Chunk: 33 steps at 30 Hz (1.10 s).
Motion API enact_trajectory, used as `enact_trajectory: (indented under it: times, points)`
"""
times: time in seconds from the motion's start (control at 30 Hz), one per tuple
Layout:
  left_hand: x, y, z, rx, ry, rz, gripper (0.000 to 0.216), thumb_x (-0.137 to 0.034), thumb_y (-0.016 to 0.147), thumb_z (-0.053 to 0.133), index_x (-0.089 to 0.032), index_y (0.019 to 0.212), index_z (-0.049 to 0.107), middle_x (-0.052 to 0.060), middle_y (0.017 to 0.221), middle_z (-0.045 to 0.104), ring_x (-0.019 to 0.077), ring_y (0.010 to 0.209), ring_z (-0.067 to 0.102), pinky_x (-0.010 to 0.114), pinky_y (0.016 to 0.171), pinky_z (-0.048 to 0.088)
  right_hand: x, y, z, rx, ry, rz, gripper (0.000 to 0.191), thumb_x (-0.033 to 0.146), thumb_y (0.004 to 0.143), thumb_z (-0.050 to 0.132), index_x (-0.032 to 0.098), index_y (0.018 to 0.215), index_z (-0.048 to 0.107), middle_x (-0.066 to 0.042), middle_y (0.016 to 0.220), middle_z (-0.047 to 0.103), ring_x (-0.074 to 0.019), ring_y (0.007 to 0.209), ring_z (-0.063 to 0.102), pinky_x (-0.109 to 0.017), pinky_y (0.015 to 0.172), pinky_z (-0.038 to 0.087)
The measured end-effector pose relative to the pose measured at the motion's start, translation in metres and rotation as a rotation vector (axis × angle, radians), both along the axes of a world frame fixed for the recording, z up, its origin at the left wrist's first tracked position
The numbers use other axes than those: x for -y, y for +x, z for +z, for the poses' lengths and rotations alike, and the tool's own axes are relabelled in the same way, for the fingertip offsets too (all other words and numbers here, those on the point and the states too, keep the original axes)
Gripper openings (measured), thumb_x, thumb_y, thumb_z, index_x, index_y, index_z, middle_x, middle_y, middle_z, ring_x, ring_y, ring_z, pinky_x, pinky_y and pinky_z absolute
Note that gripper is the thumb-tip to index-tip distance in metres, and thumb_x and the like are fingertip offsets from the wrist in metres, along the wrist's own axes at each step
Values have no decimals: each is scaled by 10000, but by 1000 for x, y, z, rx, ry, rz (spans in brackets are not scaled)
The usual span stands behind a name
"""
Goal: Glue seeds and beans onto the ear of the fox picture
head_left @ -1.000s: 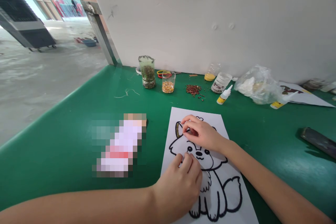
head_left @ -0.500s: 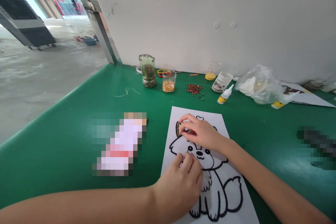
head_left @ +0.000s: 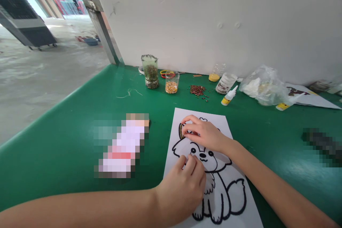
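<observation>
A white sheet [head_left: 237, 171] printed with a black outline of a seated fox-like animal lies under both hands. My right hand [head_left: 205, 133] is over the animal's head, its bent fingertips drawn close at the ear [head_left: 181, 131] on the left. Small yellowish-brown pieces line that ear's edge. Whatever these fingertips pinch is too small to make out. Lower down, my left hand [head_left: 184, 188] rests over the sheet's left part with its fingers curled together. Its fingertips are turned away, so anything inside is hidden.
Along the wall stand a green cup of small seeds [head_left: 151, 73], a cup of corn kernels [head_left: 171, 86] and a heap of red beans [head_left: 197, 90]. Right of them are a tipped jar [head_left: 226, 83], a glue bottle [head_left: 229, 96] and a plastic bag [head_left: 263, 87]. A blurred-out phone-like object [head_left: 123, 146] lies left.
Both hands stay nearly in place. The right fingers shift very slightly at the ear, and the view moves a little.
</observation>
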State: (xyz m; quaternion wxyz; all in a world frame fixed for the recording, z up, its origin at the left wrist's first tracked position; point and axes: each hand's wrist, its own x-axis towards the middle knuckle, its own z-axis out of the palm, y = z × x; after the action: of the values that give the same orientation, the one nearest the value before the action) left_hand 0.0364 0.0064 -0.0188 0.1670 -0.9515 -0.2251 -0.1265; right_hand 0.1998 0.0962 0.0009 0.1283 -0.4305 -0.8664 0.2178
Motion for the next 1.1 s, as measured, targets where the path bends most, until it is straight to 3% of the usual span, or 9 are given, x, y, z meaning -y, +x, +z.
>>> enact_trajectory:
  times: [1.1]
  points:
    - [0, 0, 1, -20, -19, 5, 285, -194, 864, 383, -79, 991, 611, 152, 1049, 601, 274, 940, 556, 376, 769, 442, 1, 3, -4, -48, 13, -17, 113, 254, 867, 519, 233, 815, 617, 11, 1215, 529, -32, 540, 497, -251, 628, 403]
